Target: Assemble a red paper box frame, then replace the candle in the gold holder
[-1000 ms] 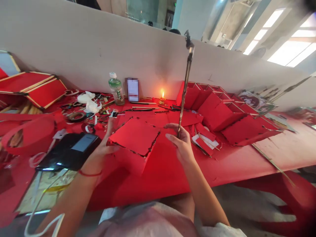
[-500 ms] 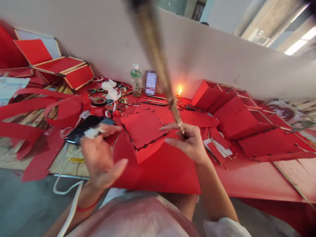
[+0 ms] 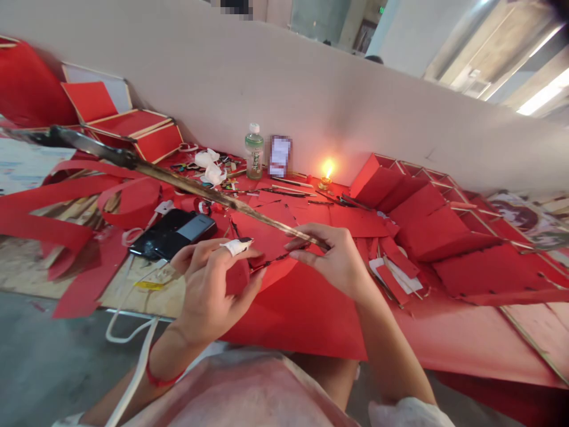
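Here, a long thin stick (image 3: 186, 187) is pinched between the thumb and fingertips of the right hand (image 3: 338, 261), near the stick's lower end, and is held tilted low across the view, with its blackened far end reaching out over the table to the left. Beneath it lies a red paper panel (image 3: 262, 237), its edges marked by dark seams, resting on a larger red sheet (image 3: 302, 314). Part of the panel is hidden by the left hand (image 3: 208, 290), which is held just over its near side with the fingers loosely curved and nothing grasped; white tape (image 3: 235, 246) is wrapped around one finger, and whether the fingertips touch the panel cannot be told. Just beside the left hand, a black device (image 3: 173, 234) is laid on the table, with red paper loops (image 3: 131, 204) beyond it and a white cable (image 3: 131, 379) hanging below. Further back, a plastic bottle (image 3: 254, 151), white tissue (image 3: 212, 170) and a small lit lamp (image 3: 326, 175) are placed along a pale partition (image 3: 267, 77). To the right, red boxes framed in thin sticks (image 3: 420, 219) are ranged along the table.
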Demonstrator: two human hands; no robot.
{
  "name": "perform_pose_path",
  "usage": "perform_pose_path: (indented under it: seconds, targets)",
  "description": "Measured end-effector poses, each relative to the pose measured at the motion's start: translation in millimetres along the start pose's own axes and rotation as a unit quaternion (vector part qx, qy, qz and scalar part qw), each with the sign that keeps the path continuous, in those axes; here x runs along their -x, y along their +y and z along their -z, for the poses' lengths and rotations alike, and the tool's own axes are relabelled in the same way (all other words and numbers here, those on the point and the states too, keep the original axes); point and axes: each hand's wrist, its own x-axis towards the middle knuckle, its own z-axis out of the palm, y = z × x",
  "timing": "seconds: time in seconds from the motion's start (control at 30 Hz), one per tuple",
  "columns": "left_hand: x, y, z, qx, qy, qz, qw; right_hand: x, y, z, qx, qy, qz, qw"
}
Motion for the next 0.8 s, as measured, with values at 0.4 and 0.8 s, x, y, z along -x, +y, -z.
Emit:
perform_pose_path:
  seconds: [0.4, 0.8]
  targets:
    - [-0.3, 2.5, 0.8, -0.017, 0.006, -0.032, 0.999, 0.9, 2.2, 0.0, 0.003, -0.017, 0.022, 1.000]
    - [1.5, 3.9, -5.5, -0.033, 0.047, -0.026, 0.998, 5.4, 8.4, -5.3, 0.129, 0.012, 0.118, 0.985]
